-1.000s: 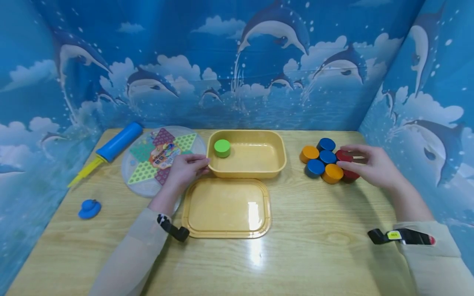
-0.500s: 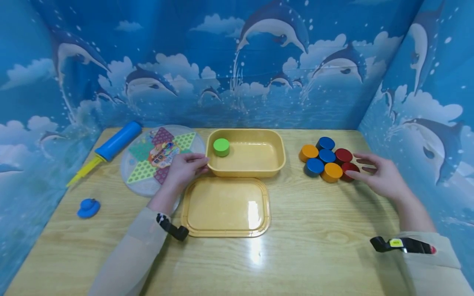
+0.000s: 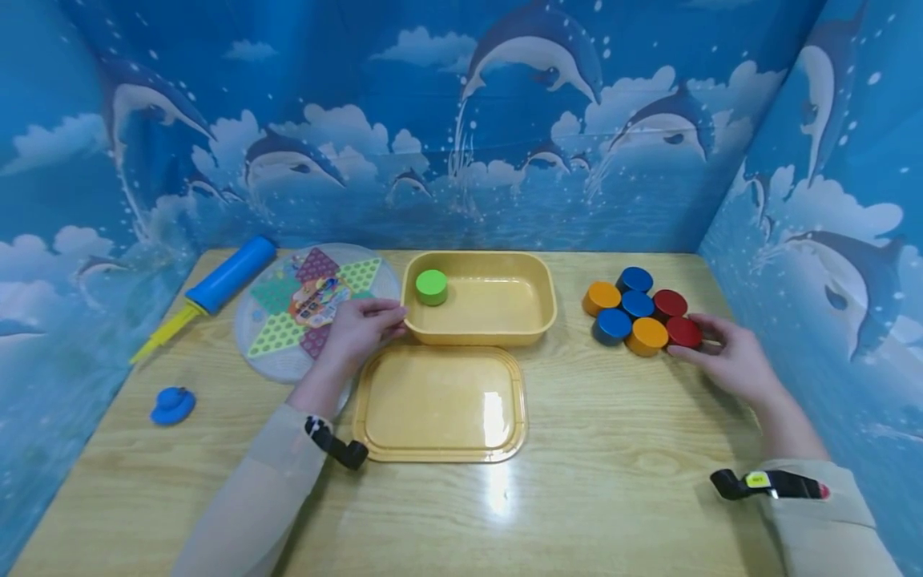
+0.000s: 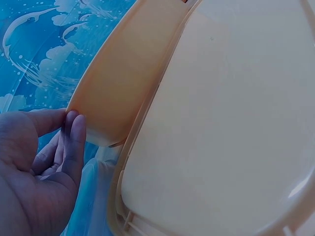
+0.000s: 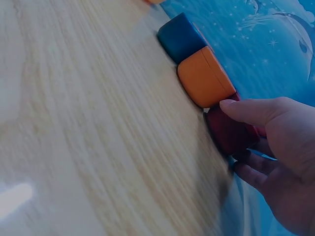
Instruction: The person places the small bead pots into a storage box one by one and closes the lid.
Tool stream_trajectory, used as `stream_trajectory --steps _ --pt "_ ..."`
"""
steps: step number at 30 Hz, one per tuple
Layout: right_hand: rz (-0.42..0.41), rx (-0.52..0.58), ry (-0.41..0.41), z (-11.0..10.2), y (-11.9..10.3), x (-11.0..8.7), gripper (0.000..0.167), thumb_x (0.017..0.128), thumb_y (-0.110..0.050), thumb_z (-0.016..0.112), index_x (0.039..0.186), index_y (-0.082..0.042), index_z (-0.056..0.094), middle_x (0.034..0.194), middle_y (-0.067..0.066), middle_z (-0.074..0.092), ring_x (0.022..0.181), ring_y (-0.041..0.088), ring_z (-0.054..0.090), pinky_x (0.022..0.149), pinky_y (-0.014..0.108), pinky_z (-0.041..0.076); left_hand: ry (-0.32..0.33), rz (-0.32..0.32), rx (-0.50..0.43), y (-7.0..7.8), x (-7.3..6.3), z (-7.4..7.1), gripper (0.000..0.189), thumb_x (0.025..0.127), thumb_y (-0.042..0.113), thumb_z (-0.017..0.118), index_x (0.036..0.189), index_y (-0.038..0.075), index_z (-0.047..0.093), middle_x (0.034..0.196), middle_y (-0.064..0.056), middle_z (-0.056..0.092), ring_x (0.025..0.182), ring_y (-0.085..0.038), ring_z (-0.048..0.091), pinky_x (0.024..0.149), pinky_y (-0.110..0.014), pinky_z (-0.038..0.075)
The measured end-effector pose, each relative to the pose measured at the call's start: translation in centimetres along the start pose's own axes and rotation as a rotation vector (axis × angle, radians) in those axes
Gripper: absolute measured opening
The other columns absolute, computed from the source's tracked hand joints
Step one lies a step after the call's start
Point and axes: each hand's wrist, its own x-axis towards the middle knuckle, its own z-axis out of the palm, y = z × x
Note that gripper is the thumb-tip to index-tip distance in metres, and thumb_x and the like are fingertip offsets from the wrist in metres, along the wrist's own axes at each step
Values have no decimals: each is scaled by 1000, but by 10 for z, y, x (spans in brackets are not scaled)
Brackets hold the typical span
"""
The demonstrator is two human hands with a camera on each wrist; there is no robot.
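My left hand [image 3: 360, 327] pinches the left rim of a yellow plastic box [image 3: 479, 336]; in the left wrist view the thumb and fingertips meet at the box's edge [image 4: 110, 83]. A green round block [image 3: 431, 287] sits inside the box, at its left. On the right, my right hand [image 3: 731, 357] has its thumb and fingers around the near red round block [image 3: 683, 332]. The right wrist view shows the thumb [image 5: 246, 109] over this dark red block [image 5: 227, 129], beside an orange block [image 5: 204, 76]. Another red block [image 3: 670, 304] stands just behind it.
Blue blocks [image 3: 613, 327] and orange blocks [image 3: 646, 336] cluster left of the right hand. A yellow lid [image 3: 440, 405] lies before the box. Leftward are a round game board [image 3: 277, 336], a blue and yellow pump [image 3: 234, 276] and a small blue object [image 3: 173, 405]. Dolphin-print cloth [image 3: 461, 160] walls the table.
My right hand first drew back to the right from the red blocks, then came in around the nearer one. My left hand has stayed at the box rim.
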Motion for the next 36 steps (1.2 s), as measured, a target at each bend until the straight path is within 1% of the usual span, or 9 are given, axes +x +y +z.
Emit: stream_trajectory --steps 4,11,16,20,24,28,29,31,36 --pt "-1 -16 19 4 2 1 79 100 -39 77 155 7 43 148 36 48 124 54 57 77 -2 43 1 0 -2 0 0 0 35 101 5 73 131 -12 65 112 -19 69 81 -15 74 85 -29 66" --pt "18 -33 35 5 1 0 81 99 -44 76 155 6 45 150 35 47 126 54 56 76 -3 40 -1 -6 5 1 -2 -1 35 102 6 73 132 -10 66 117 -22 68 83 -16 74 86 -29 66" --pt "19 -20 50 4 2 -5 79 99 -43 77 155 4 47 148 34 49 125 53 57 76 -2 43 8 -14 -1 -1 -1 1 33 101 5 74 130 -9 66 117 -22 68 84 -17 74 86 -30 66" --pt "34 -33 48 0 -1 -7 82 99 -45 77 156 5 45 147 34 50 124 54 57 75 -1 45 4 -7 -5 -1 -1 0 35 102 5 73 131 -11 65 117 -22 68 84 -16 74 87 -30 65" --pt "46 -56 54 -6 -8 -8 86 99 -47 76 157 7 42 148 36 50 127 57 55 75 3 49 1 0 -13 -2 0 -1 35 102 5 73 132 -12 64 115 -22 68 82 -15 74 86 -28 65" --pt "44 -56 67 -10 -18 -9 89 98 -50 76 157 5 42 149 33 50 128 56 55 73 0 47 3 3 -21 -2 1 -1 35 102 5 73 131 -12 65 113 -21 68 81 -14 74 86 -28 65" --pt "36 -48 71 -11 -21 -9 88 97 -50 77 157 5 42 149 33 51 128 56 55 73 -2 45 3 3 -21 -1 1 -1 35 102 5 73 131 -13 65 113 -20 68 81 -14 74 86 -28 65" --pt "24 -44 77 -12 -29 -10 87 97 -49 77 158 3 43 149 31 51 128 55 55 73 -3 44 4 3 -18 -1 0 -1 35 102 5 73 131 -12 65 112 -20 69 81 -14 74 86 -28 65" --pt "-20 -20 69 -12 -47 -9 84 98 -45 78 158 2 43 149 32 50 127 56 55 72 0 49 8 2 -13 -1 0 1 35 102 5 73 130 -12 65 111 -19 69 81 -14 74 85 -28 66"
